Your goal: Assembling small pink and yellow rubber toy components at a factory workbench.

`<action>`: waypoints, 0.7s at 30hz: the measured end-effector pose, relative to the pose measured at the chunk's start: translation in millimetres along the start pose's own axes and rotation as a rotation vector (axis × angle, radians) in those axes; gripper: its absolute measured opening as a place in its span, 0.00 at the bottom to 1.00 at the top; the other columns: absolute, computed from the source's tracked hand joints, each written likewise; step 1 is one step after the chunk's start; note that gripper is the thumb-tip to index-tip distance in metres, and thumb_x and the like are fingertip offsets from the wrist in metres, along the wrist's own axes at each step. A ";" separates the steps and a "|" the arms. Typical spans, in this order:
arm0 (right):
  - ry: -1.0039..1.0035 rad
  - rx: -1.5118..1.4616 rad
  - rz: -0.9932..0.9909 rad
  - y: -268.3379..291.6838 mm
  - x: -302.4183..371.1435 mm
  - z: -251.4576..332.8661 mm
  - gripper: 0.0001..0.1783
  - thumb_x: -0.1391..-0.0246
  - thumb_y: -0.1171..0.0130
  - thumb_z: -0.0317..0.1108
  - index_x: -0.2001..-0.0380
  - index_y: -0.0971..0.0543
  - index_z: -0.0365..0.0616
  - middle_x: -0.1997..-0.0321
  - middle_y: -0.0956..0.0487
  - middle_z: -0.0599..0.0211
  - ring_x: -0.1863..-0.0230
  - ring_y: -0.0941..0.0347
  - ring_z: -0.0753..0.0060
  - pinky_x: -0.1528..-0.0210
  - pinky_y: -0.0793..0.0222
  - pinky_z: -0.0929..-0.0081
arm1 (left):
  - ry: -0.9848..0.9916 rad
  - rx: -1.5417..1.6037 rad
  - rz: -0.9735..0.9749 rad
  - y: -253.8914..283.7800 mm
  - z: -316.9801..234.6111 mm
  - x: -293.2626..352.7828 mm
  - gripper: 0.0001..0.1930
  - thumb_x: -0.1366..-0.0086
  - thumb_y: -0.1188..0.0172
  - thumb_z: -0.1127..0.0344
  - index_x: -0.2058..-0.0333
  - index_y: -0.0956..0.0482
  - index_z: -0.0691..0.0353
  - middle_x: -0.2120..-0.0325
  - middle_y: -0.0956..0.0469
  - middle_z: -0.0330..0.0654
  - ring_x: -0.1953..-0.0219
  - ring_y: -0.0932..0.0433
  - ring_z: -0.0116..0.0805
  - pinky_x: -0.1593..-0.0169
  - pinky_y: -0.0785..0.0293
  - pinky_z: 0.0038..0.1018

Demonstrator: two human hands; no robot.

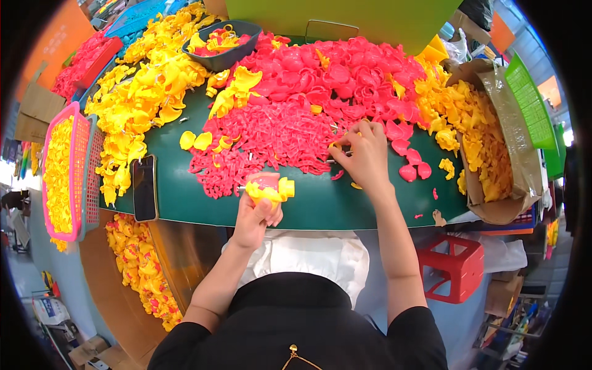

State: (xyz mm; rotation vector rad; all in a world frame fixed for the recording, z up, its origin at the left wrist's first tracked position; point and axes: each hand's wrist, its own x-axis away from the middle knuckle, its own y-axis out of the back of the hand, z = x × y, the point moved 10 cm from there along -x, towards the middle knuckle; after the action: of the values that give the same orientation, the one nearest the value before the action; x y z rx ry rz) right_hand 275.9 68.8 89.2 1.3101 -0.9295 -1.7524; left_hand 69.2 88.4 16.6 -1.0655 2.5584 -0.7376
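Observation:
My left hand (pixel 256 219) is closed around a yellow-and-pink plastic part (pixel 279 190) near the table's front edge. A thin metal pin shows at the part's left side. Farther right, my right hand (pixel 365 157) has its thumb and fingers pinched at the edge of a heap of small, narrow pink plastic pieces (pixel 283 132). A few dark slender bits lie by those fingertips, and whatever is between them is too small to name. Behind the heap spreads a pile of pink curved shells (pixel 345 68). Loose pink shells (pixel 416 169) lie right of my right wrist.
Yellow plastic parts (pixel 163 86) are heaped at left, beside a black phone (pixel 145 188). A dark bowl (pixel 231 58) stands at the back. At right is a cardboard box (pixel 518 154) of yellow pieces; at left, a pink basket (pixel 73 179). A red stool (pixel 459 268) stands below.

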 end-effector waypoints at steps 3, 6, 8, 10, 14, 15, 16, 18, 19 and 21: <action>-0.030 0.041 -0.189 5.0 1.7 -2.0 0.06 0.61 0.32 0.30 0.78 0.19 0.42 0.63 0.24 0.65 0.54 0.32 0.56 0.51 0.33 0.62 | 0.024 0.079 0.042 -4.7 2.5 -7.5 0.34 0.36 0.44 0.39 0.43 0.37 0.61 0.83 0.41 0.31 0.83 0.42 0.20 0.77 0.41 0.21; 0.009 -0.021 -0.233 -0.8 7.4 -9.0 0.05 0.62 0.34 0.29 0.79 0.20 0.43 0.58 0.23 0.66 0.50 0.32 0.54 0.51 0.34 0.60 | 0.122 0.251 0.101 -7.2 14.6 -7.0 0.34 0.36 0.49 0.35 0.43 0.36 0.58 0.83 0.42 0.31 0.81 0.42 0.21 0.74 0.41 0.21; 0.048 -0.042 -0.290 19.0 8.8 5.0 0.04 0.60 0.35 0.27 0.77 0.20 0.42 0.59 0.21 0.63 0.54 0.28 0.55 0.54 0.31 0.62 | 0.199 0.487 0.088 -7.4 24.5 -4.9 0.32 0.35 0.46 0.40 0.45 0.36 0.60 0.82 0.40 0.32 0.80 0.40 0.23 0.75 0.40 0.22; -0.062 -0.384 -0.114 18.6 17.7 7.6 0.09 0.58 0.33 0.25 0.70 0.20 0.40 0.60 0.20 0.63 0.56 0.24 0.58 0.53 0.28 0.66 | 0.209 0.404 0.069 -5.7 21.9 -3.5 0.35 0.37 0.46 0.36 0.44 0.35 0.59 0.80 0.38 0.32 0.78 0.39 0.23 0.74 0.39 0.21; -0.064 -0.529 0.194 -4.6 65.0 60.6 0.29 0.59 0.32 0.25 0.49 0.26 0.44 0.62 0.19 0.64 0.59 0.22 0.61 0.56 0.26 0.69 | -0.028 -0.357 -0.016 11.1 -18.1 -6.3 0.34 0.45 0.31 0.54 0.45 0.34 0.66 0.62 0.26 0.39 0.68 0.28 0.24 0.67 0.28 0.23; -0.022 -0.500 0.152 -9.1 74.0 67.6 0.34 0.61 0.31 0.24 0.46 0.28 0.44 0.61 0.18 0.65 0.58 0.24 0.61 0.55 0.27 0.68 | -0.080 -0.480 0.045 -1.3 -29.2 -11.2 0.32 0.46 0.30 0.57 0.46 0.32 0.66 0.61 0.25 0.39 0.65 0.26 0.26 0.63 0.27 0.24; -0.042 -0.500 0.157 -18.1 80.2 67.0 0.34 0.61 0.31 0.24 0.46 0.28 0.44 0.61 0.18 0.65 0.58 0.24 0.61 0.55 0.27 0.68 | -0.140 -0.605 0.100 -12.5 -38.1 -15.1 0.31 0.47 0.29 0.61 0.48 0.31 0.66 0.60 0.25 0.40 0.63 0.24 0.28 0.58 0.26 0.24; -0.065 -0.520 -0.042 -9.8 88.2 58.5 0.35 0.63 0.30 0.23 0.46 0.28 0.44 0.58 0.18 0.66 0.55 0.25 0.61 0.52 0.29 0.67 | -0.068 -0.721 0.157 -18.9 -26.8 -18.0 0.30 0.48 0.28 0.61 0.48 0.30 0.63 0.61 0.23 0.41 0.63 0.21 0.32 0.57 0.25 0.27; -0.066 -0.514 -0.044 -12.6 89.0 57.5 0.39 0.63 0.30 0.23 0.43 0.31 0.42 0.57 0.17 0.66 0.53 0.25 0.61 0.49 0.31 0.67 | -0.017 -0.855 0.196 -19.6 -21.1 -19.9 0.29 0.48 0.28 0.62 0.49 0.30 0.61 0.63 0.21 0.43 0.62 0.18 0.35 0.56 0.24 0.30; -0.101 -0.545 -0.060 -16.4 91.0 55.5 0.42 0.63 0.29 0.23 0.41 0.33 0.42 0.58 0.17 0.67 0.53 0.25 0.61 0.48 0.31 0.67 | -0.019 -0.952 0.220 -25.4 -18.7 -24.2 0.29 0.48 0.28 0.60 0.49 0.29 0.59 0.63 0.20 0.45 0.62 0.18 0.38 0.56 0.24 0.30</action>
State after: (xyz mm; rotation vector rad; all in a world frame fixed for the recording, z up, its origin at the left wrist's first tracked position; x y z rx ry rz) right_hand 201.7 2.5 47.6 0.9069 -0.4148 -1.9510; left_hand 92.7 97.1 47.5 -0.9386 2.9605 0.6236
